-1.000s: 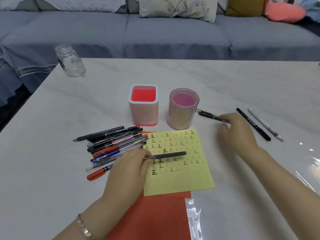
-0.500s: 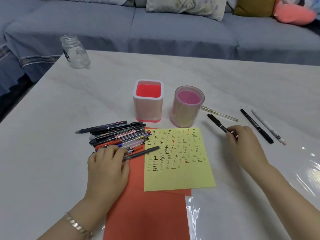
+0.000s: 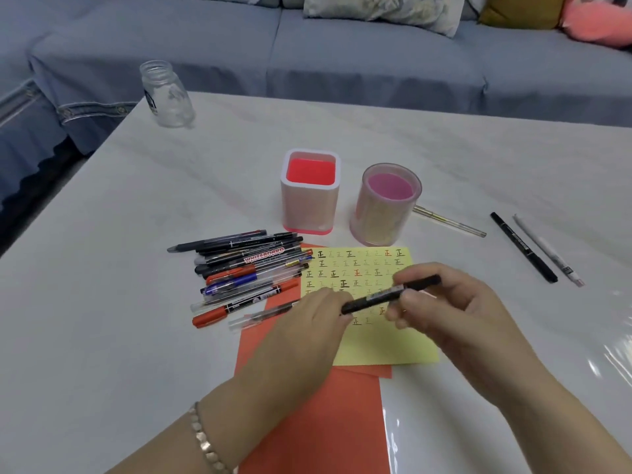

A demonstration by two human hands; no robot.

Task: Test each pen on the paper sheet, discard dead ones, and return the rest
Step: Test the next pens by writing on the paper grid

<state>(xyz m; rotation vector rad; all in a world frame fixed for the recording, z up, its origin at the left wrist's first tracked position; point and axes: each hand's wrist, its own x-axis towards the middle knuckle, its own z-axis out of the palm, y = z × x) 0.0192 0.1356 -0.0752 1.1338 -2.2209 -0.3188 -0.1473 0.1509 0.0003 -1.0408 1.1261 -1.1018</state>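
A black pen (image 3: 383, 297) is held level above the yellow paper sheet (image 3: 379, 347), which carries rows of written marks. My right hand (image 3: 455, 323) grips the pen's middle and right part. My left hand (image 3: 307, 333) pinches the pen's left end. A pile of several pens (image 3: 246, 275) lies left of the sheet, with one clear pen (image 3: 260, 317) at its near edge. Behind the sheet stand a square red-bottomed holder (image 3: 309, 193) and a round pink holder (image 3: 384, 205), both without pens.
Three pens lie at the right: a clear one (image 3: 451, 222), a black one (image 3: 523, 251) and a white one (image 3: 549, 251). A glass jar (image 3: 167, 95) stands far left. Red paper (image 3: 307, 422) lies under the sheet, clear plastic film (image 3: 478, 422) at the near right. A grey sofa runs behind the table.
My right hand brought a black pen from the right side to above the sheet. My left hand laid its pen down by the pile and took the black pen's left end.
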